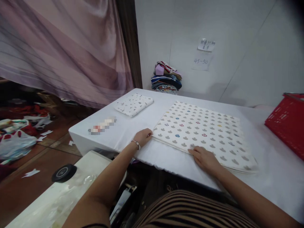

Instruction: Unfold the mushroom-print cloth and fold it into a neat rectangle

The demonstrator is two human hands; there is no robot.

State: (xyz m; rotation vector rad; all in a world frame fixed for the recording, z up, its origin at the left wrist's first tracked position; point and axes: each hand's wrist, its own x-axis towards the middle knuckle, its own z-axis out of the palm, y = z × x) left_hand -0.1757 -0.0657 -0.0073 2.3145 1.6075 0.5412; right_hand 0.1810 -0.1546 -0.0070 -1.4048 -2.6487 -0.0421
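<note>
A large folded white cloth [201,129], printed with grey cloud-like shapes and a few coloured ones, lies flat on the white-covered table. At its near left corner, my left hand [143,138] is closed, pinching the edge; a bracelet circles that wrist. Farther right along the same front edge, my right hand [204,158] grips the layers, its fingertips partly hidden by the hand itself. A smaller folded white cloth [134,104] with small dark prints rests toward the back left, apart from both hands.
A blurred-out item [102,125] lies near the table's left edge. The red bin [288,122] stands at right. Folded fabrics [166,77] are stacked behind the table by the wall. A black round object [64,173] sits on a lower white surface at left, beside clear plastic.
</note>
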